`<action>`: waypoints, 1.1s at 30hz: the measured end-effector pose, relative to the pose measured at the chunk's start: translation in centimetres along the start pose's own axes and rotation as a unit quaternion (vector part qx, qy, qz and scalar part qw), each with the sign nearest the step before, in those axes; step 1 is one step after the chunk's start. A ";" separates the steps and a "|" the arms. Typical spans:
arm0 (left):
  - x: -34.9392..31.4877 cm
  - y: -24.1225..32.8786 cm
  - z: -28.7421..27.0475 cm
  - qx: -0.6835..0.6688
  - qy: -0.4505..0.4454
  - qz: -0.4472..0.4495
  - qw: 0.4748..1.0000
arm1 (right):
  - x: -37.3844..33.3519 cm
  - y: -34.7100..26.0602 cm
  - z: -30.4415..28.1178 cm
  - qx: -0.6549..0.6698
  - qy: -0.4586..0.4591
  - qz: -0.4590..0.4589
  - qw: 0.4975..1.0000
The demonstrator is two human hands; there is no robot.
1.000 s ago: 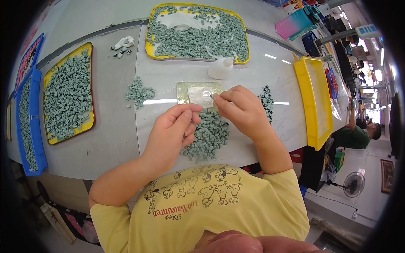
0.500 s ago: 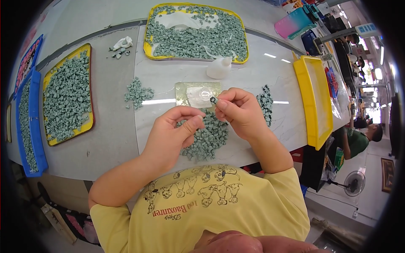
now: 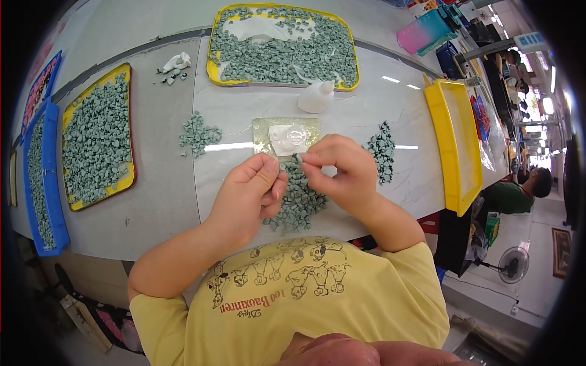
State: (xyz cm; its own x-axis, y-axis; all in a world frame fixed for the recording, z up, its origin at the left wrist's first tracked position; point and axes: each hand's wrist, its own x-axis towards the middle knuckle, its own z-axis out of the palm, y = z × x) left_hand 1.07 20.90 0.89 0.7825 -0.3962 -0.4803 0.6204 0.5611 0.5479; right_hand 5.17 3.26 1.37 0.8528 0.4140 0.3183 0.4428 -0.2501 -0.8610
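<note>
On the pale bench [image 3: 162, 189], a green pile [image 3: 299, 206] lies between the left hand [image 3: 249, 189] and right hand [image 3: 342, 168], probably for easy reach. The right pinches a small piece [image 3: 297, 157] at its fingertips, likely for control; whether the left's curled fingers grasp anything, I cannot tell.

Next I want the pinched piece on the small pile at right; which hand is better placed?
Probably the right hand: it pinches the piece and is nearer the small pile. The left hand is farther away.

A pink-and-teal bottle [image 3: 427, 30] stands beside a dark-blue basket [image 3: 448, 57].
</note>
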 end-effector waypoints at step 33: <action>-1.5 0.5 -0.3 0.175 -0.014 0.125 0.977 | 0.5 -0.1 1.3 -0.072 -0.019 -0.144 0.987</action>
State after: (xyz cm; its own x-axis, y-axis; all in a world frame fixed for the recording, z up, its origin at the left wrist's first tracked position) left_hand 0.15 21.98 1.65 0.9097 -0.3018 -0.2851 0.3862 0.3627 0.8482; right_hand 5.18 4.59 1.13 0.6757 0.5186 0.5239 0.7025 -0.2377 -0.6708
